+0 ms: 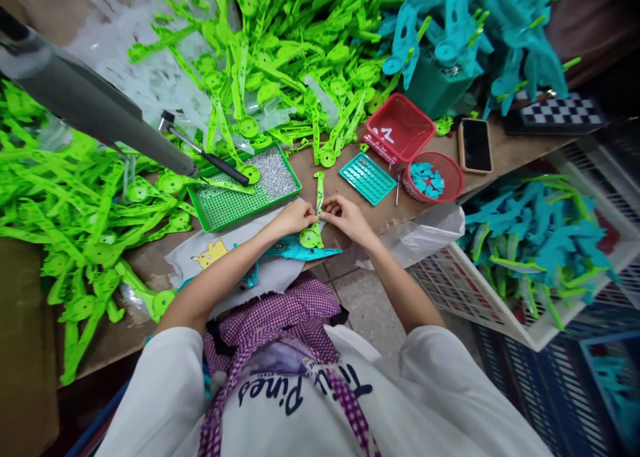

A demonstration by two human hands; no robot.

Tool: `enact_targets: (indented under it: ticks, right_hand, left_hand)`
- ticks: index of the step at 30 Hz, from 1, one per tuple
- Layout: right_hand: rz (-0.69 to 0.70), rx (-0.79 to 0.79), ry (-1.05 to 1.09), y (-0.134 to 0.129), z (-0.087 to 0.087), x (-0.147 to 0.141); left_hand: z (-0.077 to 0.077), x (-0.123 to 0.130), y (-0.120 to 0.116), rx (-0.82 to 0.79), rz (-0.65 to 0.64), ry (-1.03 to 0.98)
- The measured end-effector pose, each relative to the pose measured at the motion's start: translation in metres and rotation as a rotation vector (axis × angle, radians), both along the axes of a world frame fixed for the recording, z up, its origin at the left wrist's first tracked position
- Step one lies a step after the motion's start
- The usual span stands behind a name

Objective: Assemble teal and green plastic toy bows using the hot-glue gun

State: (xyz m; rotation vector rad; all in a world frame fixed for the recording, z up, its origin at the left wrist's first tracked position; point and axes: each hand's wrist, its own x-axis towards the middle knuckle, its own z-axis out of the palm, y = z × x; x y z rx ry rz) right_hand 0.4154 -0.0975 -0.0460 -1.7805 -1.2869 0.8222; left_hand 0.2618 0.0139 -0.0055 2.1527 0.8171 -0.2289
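Observation:
A long lime-green plastic part (320, 189) with a round disc at its near end stands out from the table edge in front of me. My left hand (299, 216) is closed, its fingertips pinching the part's middle from the left. From the right, my right hand (349, 220) pinches at the same spot with thumb and forefinger. Any small piece between the fingertips is too small to make out. Under the disc lies a turquoise plastic part (325, 252), partly covered, on a grey cloth with a yellow cartoon figure (210, 253).
A green tray (210, 227) of small metal pieces has a hammer (210, 156) across it. Right of it are a turquoise perforated tray (367, 178), red baskets (434, 160) and a phone (475, 145). Green parts (280, 64) heap behind and left; a white crate (480, 300) stands right.

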Motion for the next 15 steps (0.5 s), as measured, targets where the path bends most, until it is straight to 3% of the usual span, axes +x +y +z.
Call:
enact_targets:
  ticks: [3, 8, 15]
  right_hand:
    - [-0.105, 0.146, -0.165, -0.008, -0.002, -0.008]
    - [0.006, 0.116, -0.507, -0.009, -0.007, -0.015]
    - [0.004, 0.069, -0.531, -0.008, -0.01, -0.014]
  left_hand:
    - [-0.006, -0.004, -0.003, 0.031, 0.056, -0.101]
    - [-0.017, -0.011, -0.01, 0.153, 0.023, -0.25]
    - [-0.018, -0.015, -0.01, 0.182, -0.073, -0.278]
